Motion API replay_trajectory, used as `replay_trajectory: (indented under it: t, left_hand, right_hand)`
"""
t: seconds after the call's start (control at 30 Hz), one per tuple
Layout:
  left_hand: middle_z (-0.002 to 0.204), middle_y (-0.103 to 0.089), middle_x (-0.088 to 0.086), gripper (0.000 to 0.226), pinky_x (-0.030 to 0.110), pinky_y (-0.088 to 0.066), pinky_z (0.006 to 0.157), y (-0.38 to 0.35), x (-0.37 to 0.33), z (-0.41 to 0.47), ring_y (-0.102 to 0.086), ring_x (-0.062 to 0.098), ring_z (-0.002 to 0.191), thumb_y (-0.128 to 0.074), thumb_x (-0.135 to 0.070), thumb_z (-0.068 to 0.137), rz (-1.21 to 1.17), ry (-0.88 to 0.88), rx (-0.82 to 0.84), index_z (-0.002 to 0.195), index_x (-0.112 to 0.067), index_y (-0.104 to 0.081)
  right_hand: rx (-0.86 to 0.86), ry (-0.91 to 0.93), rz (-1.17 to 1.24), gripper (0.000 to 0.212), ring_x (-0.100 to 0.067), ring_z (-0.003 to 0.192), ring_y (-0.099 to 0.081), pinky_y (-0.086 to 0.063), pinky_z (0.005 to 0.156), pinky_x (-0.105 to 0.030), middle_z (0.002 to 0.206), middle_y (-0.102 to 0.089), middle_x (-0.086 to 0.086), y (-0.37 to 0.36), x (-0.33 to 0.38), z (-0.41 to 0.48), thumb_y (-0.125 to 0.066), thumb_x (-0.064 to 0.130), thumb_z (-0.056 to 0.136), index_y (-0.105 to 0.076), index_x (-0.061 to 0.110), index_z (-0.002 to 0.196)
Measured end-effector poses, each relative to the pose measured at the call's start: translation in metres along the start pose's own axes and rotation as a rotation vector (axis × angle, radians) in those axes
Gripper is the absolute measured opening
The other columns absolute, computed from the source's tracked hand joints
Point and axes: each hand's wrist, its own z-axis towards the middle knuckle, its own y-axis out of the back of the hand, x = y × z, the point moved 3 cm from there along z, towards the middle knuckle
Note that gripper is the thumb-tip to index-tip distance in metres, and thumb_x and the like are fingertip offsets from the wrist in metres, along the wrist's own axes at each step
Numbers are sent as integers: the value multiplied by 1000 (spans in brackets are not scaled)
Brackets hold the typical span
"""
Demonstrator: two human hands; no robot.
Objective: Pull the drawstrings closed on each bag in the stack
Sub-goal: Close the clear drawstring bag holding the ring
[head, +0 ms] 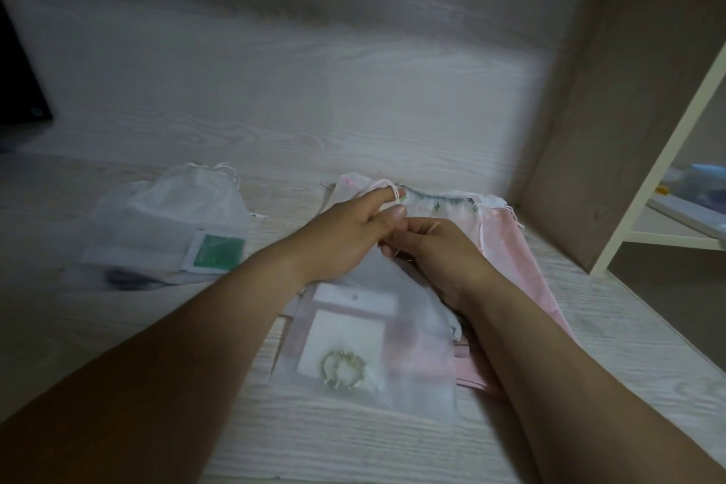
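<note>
A sheer white drawstring bag (365,346) lies on top of a stack of bags in the middle of the table, with a white card and a gold ornament showing through it. Under it lie pink bags (510,248) and one with a green-patterned top edge. My left hand (353,236) holds a white drawstring (395,193) looped over its index finger above the bag's mouth. My right hand (428,248) pinches the bag's gathered top right beside the left thumb. To the left lies another sheer white bag (173,224) with its top cinched and a green card inside.
The pale wood-grain table (118,326) meets a matching back panel (314,71) and a side wall on the right. A cream shelf frame (660,177) stands beyond the right edge. A dark object (19,90) sits at the far left.
</note>
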Motion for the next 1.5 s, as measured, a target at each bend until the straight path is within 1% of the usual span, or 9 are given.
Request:
replay_trajectory:
  t: [0.1,0.23,0.37,0.47,0.6,0.7,0.87,1.17,1.5]
  left_hand:
    - [81,-61,-13,21,34,-43,75,8,10,2,-53,5,75,-48,-44,105,156,90,-66,95,-32,-62]
    - [68,-51,-5,24,32,-34,59,12,9,2,-42,11,60,-59,-34,101,106,162,-91,84,-18,-57]
    - [58,-49,-3,26,23,-24,44,10,9,-2,-34,6,45,-62,-19,96,-247,307,9,70,-16,-58]
    - [61,-54,1,20,25,-26,47,11,16,-2,-41,11,51,-65,-19,93,-331,364,11,74,-12,-67]
    - [71,-59,6,30,27,-38,60,12,21,-2,-49,14,66,-75,-20,87,-362,353,8,94,9,-71]
    - [79,-65,10,31,29,-43,71,13,23,-2,-55,18,74,-80,-20,84,-369,342,19,99,6,-75]
    - [60,-56,-1,5,22,-36,56,13,22,-1,-46,10,55,-81,-15,84,-351,327,20,83,-13,-76]
    - [61,-54,4,24,23,-32,51,10,21,-3,-41,15,55,-76,-27,92,-224,245,68,90,-3,-72]
    - [54,-46,-5,24,26,-31,55,1,20,1,-38,12,53,-70,-20,85,-39,214,-64,65,-16,-57]
  right_hand:
    - [-41,15,12,25,-33,75,-48,-34,64,-36,76,-65,-20,2,1,2,-71,10,93,-71,10,68]
    - [-86,26,32,19,-22,63,-57,-44,60,-29,70,-70,-8,6,1,3,-69,8,96,-71,6,77]
    - [-73,39,-30,20,-13,50,-47,-38,51,-22,59,-60,-2,6,-2,7,-73,9,94,-70,10,74]
    - [-90,34,-41,13,-8,42,-42,-33,42,-17,53,-56,3,8,-3,8,-72,9,95,-69,6,83]
    - [-85,50,14,8,-11,51,-52,-41,55,-24,65,-64,-4,9,-5,9,-75,8,92,-72,5,85]
    - [-84,50,7,17,-15,56,-54,-42,63,-31,71,-67,-8,9,-6,11,-76,7,91,-74,13,75]
    - [-91,67,11,25,-16,60,-56,-43,66,-31,72,-68,-8,8,-3,10,-74,2,91,-73,17,71]
    - [-143,182,-180,15,-10,64,-60,-49,69,-29,76,-75,-7,6,9,1,-71,9,96,-72,8,81]
    - [-186,333,-522,18,0,56,-54,-41,56,-15,69,-70,7,2,11,-4,-72,18,96,-71,23,79]
